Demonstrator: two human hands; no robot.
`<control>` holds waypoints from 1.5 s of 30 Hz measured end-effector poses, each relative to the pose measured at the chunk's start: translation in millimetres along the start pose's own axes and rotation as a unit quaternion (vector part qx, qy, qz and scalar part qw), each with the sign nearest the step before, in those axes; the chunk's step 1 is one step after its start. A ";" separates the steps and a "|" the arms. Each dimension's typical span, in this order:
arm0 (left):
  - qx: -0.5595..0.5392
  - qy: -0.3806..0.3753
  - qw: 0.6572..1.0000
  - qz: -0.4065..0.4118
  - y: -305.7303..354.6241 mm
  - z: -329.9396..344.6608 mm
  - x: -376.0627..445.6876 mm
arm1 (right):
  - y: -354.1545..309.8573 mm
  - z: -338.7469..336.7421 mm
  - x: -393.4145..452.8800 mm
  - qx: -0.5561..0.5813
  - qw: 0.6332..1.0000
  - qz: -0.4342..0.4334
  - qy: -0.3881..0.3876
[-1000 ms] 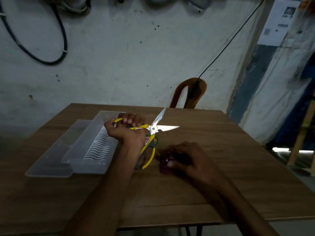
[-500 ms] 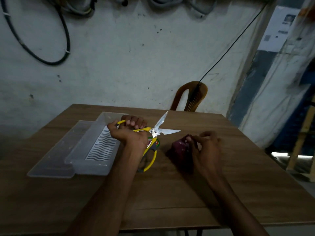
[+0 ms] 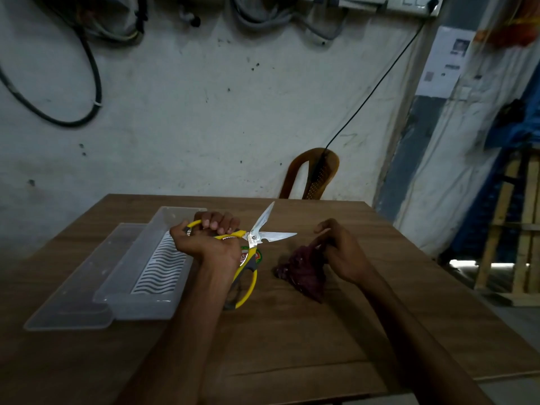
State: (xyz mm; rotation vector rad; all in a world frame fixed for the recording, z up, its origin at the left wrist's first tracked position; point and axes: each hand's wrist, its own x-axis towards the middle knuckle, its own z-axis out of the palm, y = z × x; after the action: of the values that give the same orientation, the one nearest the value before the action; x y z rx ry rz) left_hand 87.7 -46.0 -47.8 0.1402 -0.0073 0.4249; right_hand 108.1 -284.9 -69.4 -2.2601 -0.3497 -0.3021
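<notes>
On the dim wooden table (image 3: 292,346) lies a maroon bundle (image 3: 304,273), too dark to identify; the right hand (image 3: 342,252) pinches its top. The left hand (image 3: 210,244) grips and partly hides the scissors (image 3: 252,238), whose blades are spread. The table edge cuts off the chair (image 3: 318,173) beyond.

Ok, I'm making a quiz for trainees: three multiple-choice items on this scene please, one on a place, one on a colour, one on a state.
1. Where does the tray lie? A) left of the scissors B) right of them C) on top of them
2. What colour are the handles? A) blue B) yellow C) white
3. How do the blades stand? A) shut B) open C) hidden
Answers: 1 A, it lies left of the left hand that grips the scissors; 2 B, the loops show yellow; 3 B, they spread in a V.
</notes>
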 end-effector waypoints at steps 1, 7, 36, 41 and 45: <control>0.000 0.000 1.000 -0.001 0.2 0.3 -0.1 | 1.2 -4.8 0.1 0.001 0.999 0.001 -0.039; 0.013 0.002 1.000 -0.001 -1.7 -0.4 -0.3 | -11.4 -16.0 9.5 -0.117 0.976 -0.038 -0.181; 0.015 0.010 1.000 -0.002 -9.2 -1.8 -6.1 | -23.0 67.6 -31.8 0.583 0.777 0.220 -0.094; 0.023 0.002 1.000 0.000 -11.8 -1.2 -7.8 | -27.2 64.0 -37.7 0.602 0.769 0.180 -0.115; 0.030 0.003 0.999 0.018 -10.6 -0.6 -8.1 | -31.0 64.6 -39.2 0.606 0.770 0.174 -0.104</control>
State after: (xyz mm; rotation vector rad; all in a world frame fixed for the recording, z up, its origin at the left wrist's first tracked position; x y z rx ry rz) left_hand 84.6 -58.8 -50.1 0.1984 0.0089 0.4611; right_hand 67.4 -222.1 -102.3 -1.0077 -0.1369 0.3260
